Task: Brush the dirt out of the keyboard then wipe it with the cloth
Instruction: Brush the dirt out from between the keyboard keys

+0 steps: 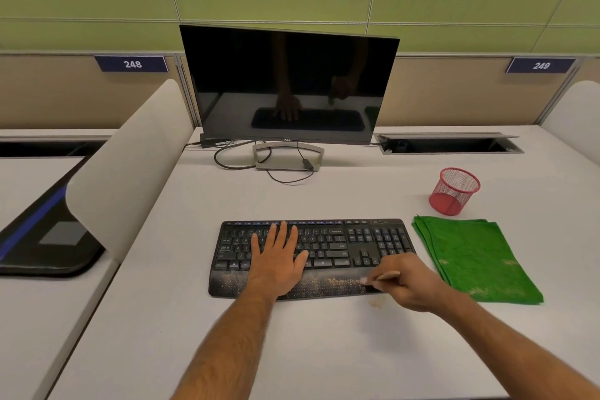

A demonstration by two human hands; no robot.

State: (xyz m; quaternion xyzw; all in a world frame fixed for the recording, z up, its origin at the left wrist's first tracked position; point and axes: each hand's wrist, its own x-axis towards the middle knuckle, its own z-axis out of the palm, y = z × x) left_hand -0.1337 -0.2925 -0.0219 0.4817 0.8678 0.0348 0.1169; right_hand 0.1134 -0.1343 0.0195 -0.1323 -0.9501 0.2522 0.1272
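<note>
A left hand (pixel 276 256) lies flat, fingers spread, steadying the keyboard (pixel 324 243) on the surface (pixel 324 351). Right hand (pixel 410 282) fingers pinch a brush (pixel 380 278); short strokes should sweep crumbs off the edge. The cloth (pixel 474 256) waits beside.

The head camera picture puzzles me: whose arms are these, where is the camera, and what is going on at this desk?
No machine here: a person wears one camera on the head, looking down at their own arms. The left hand lies flat on a black keyboard, steadying it. The right hand grips a small brush whose tip meets the keyboard's front strip, where pale crumbs of dirt lie. To the right lies a folded green cloth, untouched, and behind it stands a red mesh cup. A dark monitor stands at the back of the white desk.
</note>
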